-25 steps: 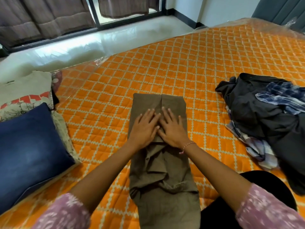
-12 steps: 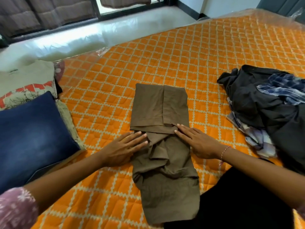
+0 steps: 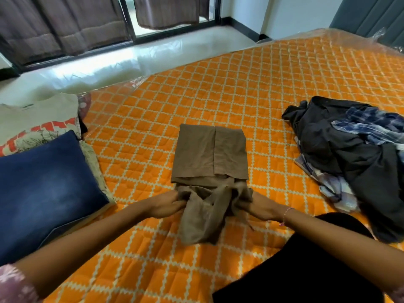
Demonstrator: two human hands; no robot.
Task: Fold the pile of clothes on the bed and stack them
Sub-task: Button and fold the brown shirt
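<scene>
A brown garment (image 3: 208,152) lies in the middle of the orange quilted bed (image 3: 262,84), its far half folded flat into a rectangle. The near half is bunched and lifted off the bed. My left hand (image 3: 166,204) grips the bunched cloth at its left edge. On the other side my right hand (image 3: 260,207) grips its right edge. An unfolded pile of clothes (image 3: 354,154), black with blue and pale plaid pieces, sits to the right. A stack of folded clothes (image 3: 46,182) with blue denim on top sits at the left.
The bed's far edge meets a shiny pale floor (image 3: 131,60), with a dark-framed glass door and curtains (image 3: 72,25) beyond. A grey padded headboard (image 3: 371,16) stands at the far right. My dark-clad knee (image 3: 306,265) rests on the bed at the near right.
Both hands went from pressing flat on the garment's middle to its side edges, then gripped the near half. That half is now bunched and raised toward the folded part.
</scene>
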